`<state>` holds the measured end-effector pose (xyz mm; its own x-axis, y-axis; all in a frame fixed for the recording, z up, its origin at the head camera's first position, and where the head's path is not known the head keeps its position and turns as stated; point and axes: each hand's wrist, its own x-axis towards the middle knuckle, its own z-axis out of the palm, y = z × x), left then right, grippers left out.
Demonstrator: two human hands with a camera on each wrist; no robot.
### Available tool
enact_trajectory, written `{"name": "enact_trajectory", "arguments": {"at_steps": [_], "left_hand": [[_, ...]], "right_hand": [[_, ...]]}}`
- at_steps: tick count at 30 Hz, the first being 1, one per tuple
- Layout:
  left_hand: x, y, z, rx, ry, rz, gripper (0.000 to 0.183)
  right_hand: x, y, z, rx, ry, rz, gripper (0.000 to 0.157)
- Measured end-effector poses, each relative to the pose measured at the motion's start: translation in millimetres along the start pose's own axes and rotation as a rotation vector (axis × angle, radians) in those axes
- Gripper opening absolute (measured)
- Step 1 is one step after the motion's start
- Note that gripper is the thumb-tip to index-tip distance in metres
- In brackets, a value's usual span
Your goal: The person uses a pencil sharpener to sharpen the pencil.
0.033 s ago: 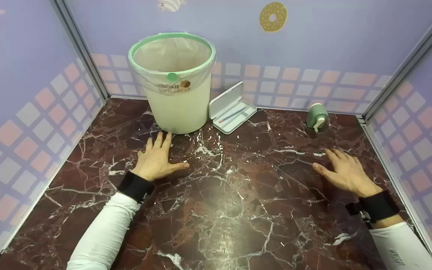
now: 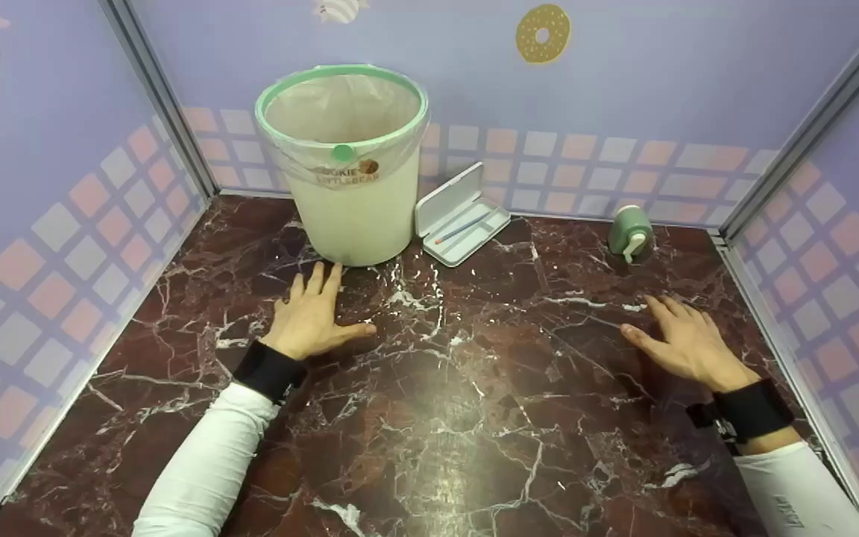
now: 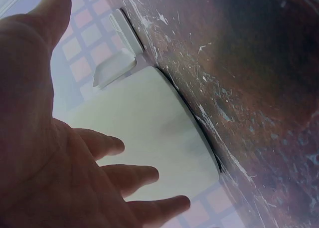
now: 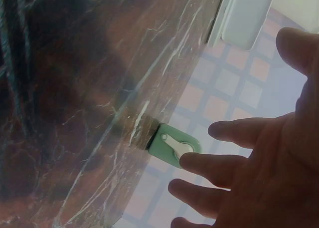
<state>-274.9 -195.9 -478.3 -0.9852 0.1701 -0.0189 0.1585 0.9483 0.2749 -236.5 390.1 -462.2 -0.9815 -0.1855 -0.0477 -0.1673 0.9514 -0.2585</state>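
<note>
My left hand [image 2: 306, 317] is spread, palm down, just in front of a cream trash bin [image 2: 359, 212] with a green rim and a clear liner. Its fingers are straight and it holds nothing; whether the fingertips touch the bin I cannot tell. On the right, my right hand [image 2: 687, 343] also has its fingers extended and grips nothing. Beyond it stands a green crank pencil sharpener [image 2: 631, 230], whose pale handle [image 4: 175, 145] shows in the right wrist view. Between bin and sharpener lies an open white pencil case [image 2: 463, 239] with a blue pencil [image 2: 463, 227] inside.
The dark red marbled tabletop [image 2: 429, 395] carries all of these. Purple panels with pink and white checks enclose the back and both sides, joined by grey metal posts [image 2: 165, 97]. Bin, pencil case and sharpener stand near the back panel [image 2: 437, 52].
</note>
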Motion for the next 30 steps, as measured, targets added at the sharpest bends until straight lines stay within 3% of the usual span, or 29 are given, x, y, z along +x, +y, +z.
{"name": "enact_trajectory", "arguments": {"at_steps": [10, 15, 24, 30], "left_hand": [[8.9, 20.9, 9.0, -0.023, 0.060, 0.140, 0.132], [18.3, 32.9, 10.5, -0.105, 0.117, 0.176, 0.130], [40.7, 52.9, 16.8, -0.205, 0.162, 0.170, 0.123], [65.9, 70.2, 16.6, -0.243, 0.184, 0.136, 0.113]], "right_hand": [[-1, -8, 3.4, 0.050, -0.027, -0.063, 0.097], [0, -19, 5.9, 0.042, -0.056, -0.093, 0.103], [-1, -36, 14.5, 0.064, -0.063, -0.185, 0.104], [2, -48, 18.0, 0.088, -0.043, -0.247, 0.099]]}}
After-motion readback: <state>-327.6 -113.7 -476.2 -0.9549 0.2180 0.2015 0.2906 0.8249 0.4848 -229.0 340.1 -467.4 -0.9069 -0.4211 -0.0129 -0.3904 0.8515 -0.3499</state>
